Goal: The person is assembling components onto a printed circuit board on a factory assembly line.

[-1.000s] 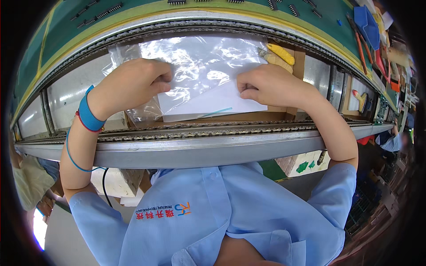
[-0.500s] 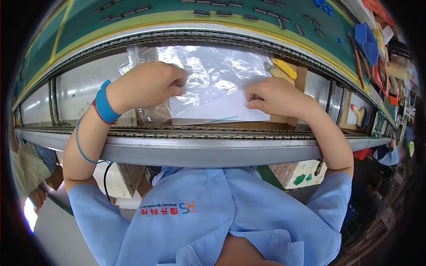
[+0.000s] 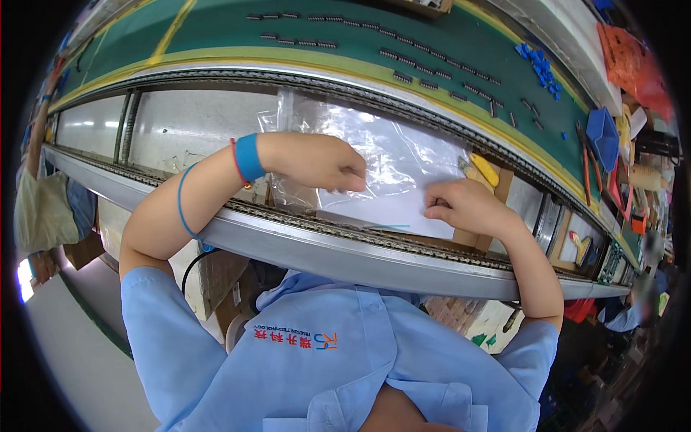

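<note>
A clear, shiny plastic bag (image 3: 324,119) lies between the two chain rails, over a white sheet (image 3: 345,207). My left hand (image 3: 317,164), with a blue wrist strap (image 3: 250,158) on its wrist, is closed above the bag, its thumb and fingers bent together. To its right, my right hand (image 3: 466,205) is also closed, fingers curled near the sheet's right side. A small gap separates the two hands. Whatever their fingertips pinch, if anything, is hidden or too small to make out. A thin teal strip (image 3: 389,226) shows near the sheet's front edge.
Beneath the sheet is a cardboard box (image 3: 475,240), with a yellow-handled tool (image 3: 484,170) at its right. Beyond the far chain rail (image 3: 324,83), a green surface (image 3: 216,32) carries rows of black chips and small blue parts (image 3: 540,68). A blue bin (image 3: 602,138) stands at right.
My view has turned, so the rails now slope down to the right. My left hand has come closer to my right hand over the bag. Both hands remain closed.
</note>
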Available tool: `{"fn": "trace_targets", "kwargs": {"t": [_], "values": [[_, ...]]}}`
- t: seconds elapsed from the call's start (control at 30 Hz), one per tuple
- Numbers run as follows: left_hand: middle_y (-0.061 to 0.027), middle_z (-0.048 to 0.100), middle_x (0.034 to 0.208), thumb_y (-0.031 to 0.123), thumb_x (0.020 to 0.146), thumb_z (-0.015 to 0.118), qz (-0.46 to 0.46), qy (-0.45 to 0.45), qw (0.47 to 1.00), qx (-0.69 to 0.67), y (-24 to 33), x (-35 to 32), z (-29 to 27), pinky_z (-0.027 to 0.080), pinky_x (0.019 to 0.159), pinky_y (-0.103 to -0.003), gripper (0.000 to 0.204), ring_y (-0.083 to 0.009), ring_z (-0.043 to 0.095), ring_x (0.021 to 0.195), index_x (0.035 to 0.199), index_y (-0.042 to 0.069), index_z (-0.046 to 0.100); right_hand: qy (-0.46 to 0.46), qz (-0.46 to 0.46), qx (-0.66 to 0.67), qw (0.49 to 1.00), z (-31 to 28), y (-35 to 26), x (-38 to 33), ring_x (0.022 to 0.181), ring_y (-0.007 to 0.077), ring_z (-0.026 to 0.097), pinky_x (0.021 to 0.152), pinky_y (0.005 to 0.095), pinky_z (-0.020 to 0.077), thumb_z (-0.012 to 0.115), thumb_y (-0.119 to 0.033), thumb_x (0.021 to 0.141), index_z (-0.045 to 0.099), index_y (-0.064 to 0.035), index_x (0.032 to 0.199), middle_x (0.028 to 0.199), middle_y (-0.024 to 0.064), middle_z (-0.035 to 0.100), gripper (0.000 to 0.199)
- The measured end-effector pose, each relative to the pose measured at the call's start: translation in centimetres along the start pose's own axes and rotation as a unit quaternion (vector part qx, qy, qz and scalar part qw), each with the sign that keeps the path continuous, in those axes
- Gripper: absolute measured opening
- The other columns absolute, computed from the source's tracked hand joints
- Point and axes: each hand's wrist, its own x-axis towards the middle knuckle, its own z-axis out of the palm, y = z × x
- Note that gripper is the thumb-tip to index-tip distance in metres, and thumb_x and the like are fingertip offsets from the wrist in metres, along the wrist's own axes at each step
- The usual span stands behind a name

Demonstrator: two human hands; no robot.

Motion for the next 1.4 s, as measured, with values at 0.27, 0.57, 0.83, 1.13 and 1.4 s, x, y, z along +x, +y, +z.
{"fn": "trace_targets", "kwargs": {"t": [0.27,0.57,0.83,1.13,1.4], "values": [[-0.0248,0.057,0.112,0.049,0.097,0.032,0.04,-0.03,0.839,-0.542,1.6,1.7,0.3,0.051,0.088,-0.034,0.064,-0.0283,0.061,0.101,0.121,-0.008,0.047,0.122,-0.108,0.484,0.86,-1.0,-6.5,-0.8,0.112,0.0204,0.051,0.095,0.0322,0.0387,0.06,-0.038,0.087,0.045,0.0015,0.125,0.12,0.0106,0.054,0.057],[-0.0256,0.058,0.109,0.045,0.098,0.031,0.068,-0.032,0.816,-0.574,1.8,1.8,0.2,0.051,0.088,-0.035,0.064,-0.029,0.061,0.102,0.119,-0.013,0.046,0.098,-0.224,0.66,0.711,-2.5,-5.4,-1.0,0.138,0.0338,0.019,0.111,0.0426,0.0204,0.033,-0.074,0.081,0.013,0.0078,0.141,0.148,0.0259,0.014,0.103],[-0.0259,0.059,0.105,0.041,0.098,0.035,0.036,0.011,0.835,-0.55,0.4,1.7,0.0,0.053,0.086,-0.033,0.061,-0.0277,0.063,0.096,0.115,-0.015,0.049,0.032,-0.273,0.764,0.584,-2.5,-5.0,-1.3,0.137,0.0347,0.021,0.112,0.0419,0.0178,0.02,-0.076,0.082,0.013,0.0081,0.141,0.146,0.0283,0.014,0.103],[-0.0256,0.06,0.105,0.044,0.097,0.035,0.027,0.013,0.849,-0.528,0.8,1.6,-0.4,0.053,0.084,-0.032,0.063,-0.0272,0.063,0.096,0.115,-0.015,0.05,0.035,-0.274,0.769,0.577,-2.5,-4.1,-1.7,0.135,0.0365,0.025,0.112,0.0433,0.0187,0.018,-0.077,0.081,0.017,0.0085,0.14,0.145,0.0292,0.019,0.104],[-0.0278,0.059,0.106,0.048,0.096,0.035,0.014,0.014,0.864,-0.503,0.9,1.1,-1.4,0.053,0.083,-0.032,0.067,-0.0286,0.063,0.097,0.114,-0.015,0.051,0.055,-0.282,0.74,0.609,-2.7,-3.6,-1.3,0.13,0.0374,0.034,0.108,0.0433,0.0255,0.018,-0.076,0.082,0.021,0.0085,0.139,0.142,0.0296,0.027,0.102]]}}
